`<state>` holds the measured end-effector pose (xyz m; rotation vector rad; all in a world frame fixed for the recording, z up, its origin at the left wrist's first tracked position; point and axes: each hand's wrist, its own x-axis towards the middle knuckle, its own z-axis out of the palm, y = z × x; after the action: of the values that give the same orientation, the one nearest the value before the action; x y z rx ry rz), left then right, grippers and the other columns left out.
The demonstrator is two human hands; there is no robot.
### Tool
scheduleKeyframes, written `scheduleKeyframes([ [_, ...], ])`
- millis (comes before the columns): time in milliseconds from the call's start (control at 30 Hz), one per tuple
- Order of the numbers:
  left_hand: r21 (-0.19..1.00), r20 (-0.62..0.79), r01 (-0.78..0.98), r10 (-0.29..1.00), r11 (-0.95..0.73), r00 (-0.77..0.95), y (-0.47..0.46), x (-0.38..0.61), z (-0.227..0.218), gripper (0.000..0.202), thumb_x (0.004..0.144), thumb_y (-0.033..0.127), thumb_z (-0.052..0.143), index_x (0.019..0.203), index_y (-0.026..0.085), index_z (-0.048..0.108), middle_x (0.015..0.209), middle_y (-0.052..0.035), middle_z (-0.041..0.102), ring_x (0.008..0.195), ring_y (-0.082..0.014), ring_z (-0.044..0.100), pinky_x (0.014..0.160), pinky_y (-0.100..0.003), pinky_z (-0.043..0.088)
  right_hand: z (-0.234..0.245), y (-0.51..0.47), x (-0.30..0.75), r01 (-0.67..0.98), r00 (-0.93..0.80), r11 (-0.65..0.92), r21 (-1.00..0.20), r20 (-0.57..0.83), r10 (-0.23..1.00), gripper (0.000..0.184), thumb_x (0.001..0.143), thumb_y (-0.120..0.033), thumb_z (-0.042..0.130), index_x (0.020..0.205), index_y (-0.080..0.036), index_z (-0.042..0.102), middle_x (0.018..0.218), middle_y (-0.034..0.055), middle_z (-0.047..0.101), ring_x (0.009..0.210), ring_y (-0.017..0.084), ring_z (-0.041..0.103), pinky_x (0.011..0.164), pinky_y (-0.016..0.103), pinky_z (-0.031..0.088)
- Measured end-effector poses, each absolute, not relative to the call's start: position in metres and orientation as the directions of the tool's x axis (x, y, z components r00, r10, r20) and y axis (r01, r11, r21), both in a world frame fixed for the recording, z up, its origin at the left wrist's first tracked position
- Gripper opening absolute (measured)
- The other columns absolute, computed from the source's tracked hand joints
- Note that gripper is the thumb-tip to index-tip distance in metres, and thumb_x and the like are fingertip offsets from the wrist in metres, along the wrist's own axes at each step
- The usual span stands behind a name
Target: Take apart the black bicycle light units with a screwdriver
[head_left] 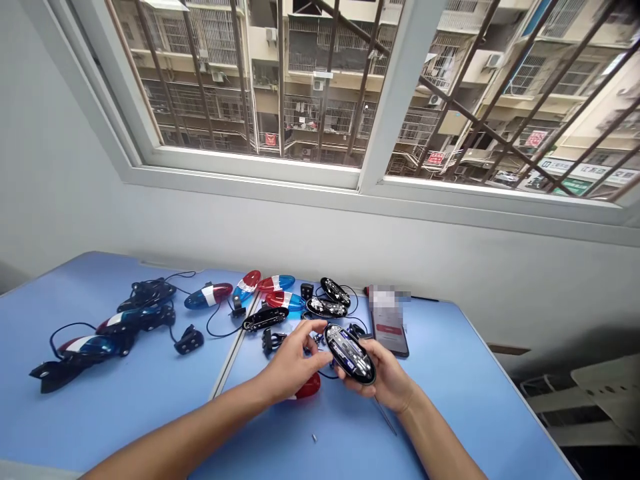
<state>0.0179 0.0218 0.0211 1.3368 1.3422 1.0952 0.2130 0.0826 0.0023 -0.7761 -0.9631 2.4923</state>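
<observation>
The right hand cradles an oval black lamp base from below, its fingers curled around the edge and its thumb on the rim. Circuitry with small LEDs shows on the base's upturned face. The left hand reaches in from the other side, its fingers partly curled and their tips at the base's edge; whether it grips the base or only touches it cannot be told. The base is held just above the blue surface, close to a red lamp cover that lies partly under the left hand.

A small cluster of screws and little parts lies just beyond the hands, and a single screw sits nearer the person. A thin metal rod lies beside the right wrist. A smartphone with a blurred screen lies just past the right hand. Farther along the surface are red-and-blue lamp shells, black lamp bases with trailing wires, and a black bracket. More assembled lamps lie to the left, beyond a seam in the surface. A barred window overlooks apartment blocks.
</observation>
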Motion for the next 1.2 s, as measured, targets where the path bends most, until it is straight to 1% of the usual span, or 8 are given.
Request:
scheduleKeyframes([
  [100, 0.99, -0.132, 0.063, 0.987, 0.127, 0.086, 0.021, 0.017, 0.018, 0.06, 0.075, 0.029, 0.069, 0.131, 0.017, 0.051, 0.078, 0.0005, 0.055, 0.067, -0.0139, 0.051, 0.053, -0.022, 0.04, 0.001, 0.079, 0.21, -0.124, -0.785, -0.714, -0.689, -0.373, 0.495, 0.044, 0.07, -0.052, 0.069, 0.087, -0.01, 0.071, 0.069, 0.0098, 0.071, 0.044, 0.008, 0.049, 0.037, 0.016, 0.011],
  [367, 0.969, -0.174, -0.156, 0.978, 0.191, 0.117, 0.018, 0.016, 0.016, 0.064, 0.074, 0.034, 0.076, 0.13, 0.018, 0.05, 0.085, -0.002, 0.058, 0.068, -0.0126, 0.054, 0.045, -0.017, 0.04, 0.007, 0.071, 0.206, -0.095, -0.729, -0.729, -0.678, -0.451, 0.515, 0.048, 0.074, -0.055, 0.071, 0.09, -0.01, 0.07, 0.071, 0.0111, 0.071, 0.044, 0.007, 0.049, 0.036, 0.013, 0.013],
  [533, 0.896, -0.24, -0.34, 0.956, 0.286, 0.17, 0.02, 0.007, 0.01, 0.044, 0.075, 0.048, 0.077, 0.099, 0.017, 0.056, 0.086, -0.0018, 0.058, 0.064, -0.0118, 0.061, 0.044, -0.018, 0.048, 0.008, 0.074, 0.203, -0.009, -0.685, -0.843, -0.537, -0.611, 0.397, 0.067, 0.094, -0.067, 0.038, 0.089, -0.007, 0.069, 0.068, 0.0124, 0.068, 0.041, 0.004, 0.048, 0.032, 0.01, 0.01],
  [633, 0.833, -0.274, -0.433, 0.937, 0.344, 0.217, 0.02, 0.005, 0.009, 0.041, 0.075, 0.042, 0.08, 0.096, 0.017, 0.054, 0.083, -0.001, 0.06, 0.06, -0.0101, 0.064, 0.048, -0.017, 0.051, 0.008, 0.075, 0.203, -0.042, -0.701, -0.815, -0.578, -0.564, 0.436, 0.081, 0.091, -0.076, 0.024, 0.089, -0.007, 0.067, 0.067, 0.0134, 0.068, 0.035, 0.003, 0.043, 0.031, 0.011, 0.01],
  [767, 0.796, -0.234, -0.501, 0.935, 0.341, 0.265, 0.017, 0.006, 0.014, 0.052, 0.076, 0.037, 0.081, 0.118, 0.017, 0.057, 0.1, -0.0067, 0.063, 0.074, -0.0122, 0.068, 0.061, -0.021, 0.057, 0.014, 0.07, 0.203, -0.136, -0.617, -0.6, -0.789, -0.406, 0.674, 0.074, 0.076, -0.084, 0.046, 0.091, -0.014, 0.063, 0.068, 0.0091, 0.069, 0.033, 0.003, 0.04, 0.033, 0.014, 0.009],
  [867, 0.811, -0.197, -0.484, 0.933, 0.328, 0.302, 0.016, 0.007, 0.017, 0.053, 0.076, 0.032, 0.081, 0.12, 0.016, 0.057, 0.102, -0.0093, 0.065, 0.084, -0.0158, 0.068, 0.065, -0.021, 0.057, 0.019, 0.063, 0.202, -0.037, -0.493, -0.366, -0.93, -0.302, 0.816, 0.06, 0.073, -0.075, 0.064, 0.086, -0.017, 0.058, 0.067, 0.0036, 0.067, 0.037, 0.004, 0.043, 0.036, 0.015, 0.012],
  [1033, 0.796, -0.232, -0.458, 0.898, 0.396, 0.374, 0.015, 0.004, 0.014, 0.037, 0.082, 0.035, 0.074, 0.109, 0.016, 0.058, 0.1, -0.0095, 0.065, 0.087, -0.02, 0.07, 0.067, -0.026, 0.058, 0.021, 0.057, 0.197, 0.096, -0.507, -0.154, -0.984, -0.181, 0.843, 0.051, 0.077, -0.066, 0.067, 0.091, -0.017, 0.061, 0.052, -0.0044, 0.054, 0.04, 0.005, 0.037, 0.039, 0.018, 0.019],
  [1200, 0.781, -0.183, -0.454, 0.853, 0.429, 0.489, 0.014, 0.005, 0.011, 0.05, 0.087, 0.041, 0.069, 0.13, 0.021, 0.051, 0.105, -0.0101, 0.064, 0.088, -0.021, 0.071, 0.067, -0.029, 0.058, 0.015, 0.059, 0.195, 0.069, -0.477, -0.165, -0.984, -0.178, 0.861, 0.054, 0.074, -0.064, 0.071, 0.098, -0.016, 0.064, 0.058, -0.0029, 0.058, 0.041, 0.006, 0.04, 0.041, 0.021, 0.026],
])
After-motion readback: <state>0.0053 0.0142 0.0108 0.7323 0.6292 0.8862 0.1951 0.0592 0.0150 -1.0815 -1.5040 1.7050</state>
